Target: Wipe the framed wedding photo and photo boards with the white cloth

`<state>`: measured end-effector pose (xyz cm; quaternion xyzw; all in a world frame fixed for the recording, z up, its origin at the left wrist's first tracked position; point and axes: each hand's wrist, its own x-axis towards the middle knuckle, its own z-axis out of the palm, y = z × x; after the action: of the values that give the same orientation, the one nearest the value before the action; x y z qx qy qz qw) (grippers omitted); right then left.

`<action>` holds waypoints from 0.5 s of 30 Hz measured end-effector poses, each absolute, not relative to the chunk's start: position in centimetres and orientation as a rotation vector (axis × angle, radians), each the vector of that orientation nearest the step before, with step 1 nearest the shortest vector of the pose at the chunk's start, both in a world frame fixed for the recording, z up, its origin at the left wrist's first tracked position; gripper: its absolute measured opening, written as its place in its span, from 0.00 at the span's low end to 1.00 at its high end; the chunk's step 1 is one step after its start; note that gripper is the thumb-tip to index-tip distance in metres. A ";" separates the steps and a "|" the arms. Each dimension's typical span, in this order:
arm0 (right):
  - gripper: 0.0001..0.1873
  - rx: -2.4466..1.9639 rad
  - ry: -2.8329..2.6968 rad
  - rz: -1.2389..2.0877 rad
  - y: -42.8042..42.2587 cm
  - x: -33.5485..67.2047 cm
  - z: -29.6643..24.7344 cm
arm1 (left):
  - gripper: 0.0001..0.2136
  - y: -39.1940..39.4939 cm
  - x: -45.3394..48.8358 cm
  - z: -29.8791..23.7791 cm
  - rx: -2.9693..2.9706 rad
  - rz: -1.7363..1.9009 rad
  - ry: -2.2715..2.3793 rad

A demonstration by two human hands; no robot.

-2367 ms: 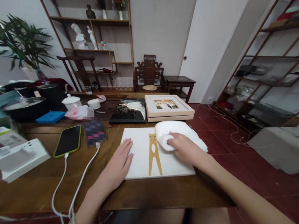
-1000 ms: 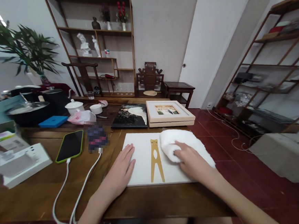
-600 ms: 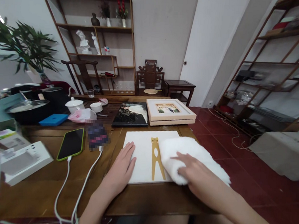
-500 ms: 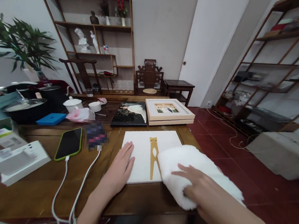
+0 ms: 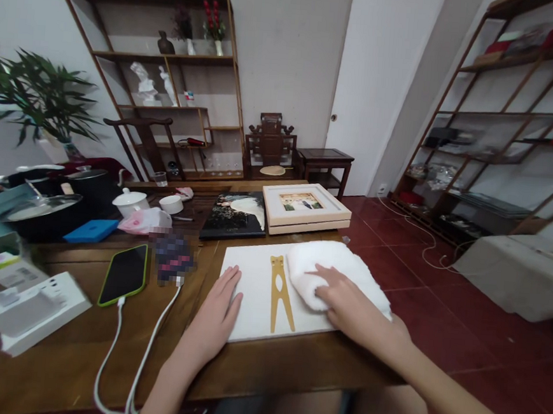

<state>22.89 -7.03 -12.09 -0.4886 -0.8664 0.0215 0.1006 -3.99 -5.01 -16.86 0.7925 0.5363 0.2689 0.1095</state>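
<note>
A white board (image 5: 250,300) lies flat on the brown table in front of me. On its face is a gold figure (image 5: 278,290) with a cat-like head, an oval hole and two spread legs. My left hand (image 5: 221,305) rests flat along the board's left edge, fingers stretched out. A folded, fluffy white towel (image 5: 362,271) covers the right part of the board. My right hand (image 5: 343,295) grips the towel's near side, thumb and some fingers tucked into the fold, the index finger lying on top.
Beyond the board lie a dark photo panel (image 5: 235,213) and a pale framed picture (image 5: 305,210). To the left are a green-cased phone (image 5: 124,275) with a white cable (image 5: 151,344), a white box (image 5: 48,313), a blue box (image 5: 91,231) and a dark pan (image 5: 41,209).
My right hand has pushed the towel forward and to the left over the board, off the near edge. The gold figure's right leg now shows fully. My left hand stays put on the board.
</note>
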 end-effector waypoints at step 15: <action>0.22 -1.440 -2.504 0.069 -7.0 24.3 -12.7 | 0.21 -5.0 -4.1 -16.7 2.325 0.742 1.544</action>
<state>24.30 -6.97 -12.75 -0.4944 -0.8597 0.0236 0.1258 -4.07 -4.97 -16.68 0.7986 0.5304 0.2548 0.1262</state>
